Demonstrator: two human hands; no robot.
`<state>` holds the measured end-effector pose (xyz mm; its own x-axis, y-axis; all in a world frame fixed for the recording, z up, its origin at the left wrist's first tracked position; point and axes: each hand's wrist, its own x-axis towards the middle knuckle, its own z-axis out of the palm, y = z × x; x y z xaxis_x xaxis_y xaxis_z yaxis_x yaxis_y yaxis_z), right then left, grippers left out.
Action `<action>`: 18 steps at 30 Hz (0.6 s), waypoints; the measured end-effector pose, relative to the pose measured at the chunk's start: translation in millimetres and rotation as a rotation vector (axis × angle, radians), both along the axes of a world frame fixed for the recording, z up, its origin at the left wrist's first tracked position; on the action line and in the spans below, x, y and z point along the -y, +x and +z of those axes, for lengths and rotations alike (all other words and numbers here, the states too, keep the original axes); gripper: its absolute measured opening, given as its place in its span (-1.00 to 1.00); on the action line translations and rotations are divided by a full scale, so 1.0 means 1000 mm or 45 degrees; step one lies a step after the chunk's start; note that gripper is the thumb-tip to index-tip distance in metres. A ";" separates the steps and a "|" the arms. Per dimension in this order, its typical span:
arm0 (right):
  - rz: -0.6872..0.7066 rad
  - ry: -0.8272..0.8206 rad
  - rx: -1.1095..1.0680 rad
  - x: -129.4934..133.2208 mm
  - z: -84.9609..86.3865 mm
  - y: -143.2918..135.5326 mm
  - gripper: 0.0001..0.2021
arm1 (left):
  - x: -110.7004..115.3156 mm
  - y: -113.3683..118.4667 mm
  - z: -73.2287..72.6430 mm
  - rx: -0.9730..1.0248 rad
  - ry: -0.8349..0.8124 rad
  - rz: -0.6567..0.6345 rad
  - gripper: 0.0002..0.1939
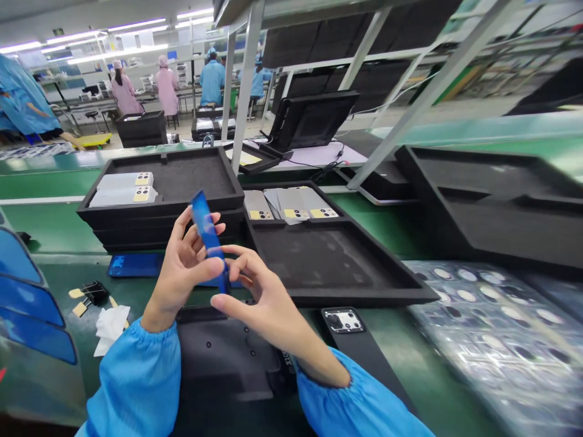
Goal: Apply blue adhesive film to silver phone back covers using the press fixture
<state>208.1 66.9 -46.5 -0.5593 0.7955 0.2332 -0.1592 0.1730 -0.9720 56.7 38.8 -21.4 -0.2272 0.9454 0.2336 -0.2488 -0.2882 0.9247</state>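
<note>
Between my two hands a thin blue panel [207,230] is held up, tilted nearly edge-on. My left hand [186,261] grips its left side with the thumb near the lower part and fingers behind. My right hand [255,282] pinches its lower right edge. Below them lies a black fixture [218,352] on the green bench. A blue panel [136,265] rests flat behind my left wrist. To the right of my right forearm is a dark phone-like panel with a camera plate [344,320].
Black foam trays [164,182] holding silver panels stand at the back left; another tray [319,261] is behind my hands. Clear plastic trays [492,328] lie right. Blue sheets [27,303], a white tissue [110,328] and a black clip [95,292] are left. People work far back.
</note>
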 end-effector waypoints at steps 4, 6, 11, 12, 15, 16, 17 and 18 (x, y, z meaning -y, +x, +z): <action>0.063 0.072 0.182 -0.026 -0.005 0.014 -0.64 | 0.004 -0.002 0.010 -0.077 0.042 0.279 -0.10; -0.023 0.250 0.422 -0.046 -0.014 0.016 -0.66 | 0.009 -0.009 0.016 -0.007 0.155 0.638 -0.30; 0.173 0.468 0.765 -0.089 -0.052 -0.009 -0.72 | 0.032 -0.021 0.033 0.184 0.358 0.956 -0.84; 0.236 0.488 0.817 -0.093 -0.060 -0.017 -0.76 | 0.036 -0.021 0.036 0.188 0.367 0.949 -0.85; 0.308 0.519 0.928 -0.097 -0.079 -0.035 -0.79 | 0.046 -0.017 0.042 0.161 0.361 0.907 -0.84; 0.290 0.526 0.940 -0.096 -0.081 -0.037 -0.77 | 0.048 -0.016 0.043 0.153 0.360 0.897 -0.84; 0.260 0.535 0.934 -0.094 -0.082 -0.037 -0.77 | 0.050 -0.016 0.044 0.149 0.358 0.891 -0.84; 0.220 0.550 0.909 -0.090 -0.080 -0.034 -0.79 | 0.051 -0.016 0.045 0.148 0.360 0.888 -0.84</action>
<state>174.1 157.1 -126.9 -0.7933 0.6074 0.0419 0.4081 0.5815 -0.7037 40.4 -12.6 23.6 -0.7883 0.4812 0.3835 -0.0134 -0.6366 0.7711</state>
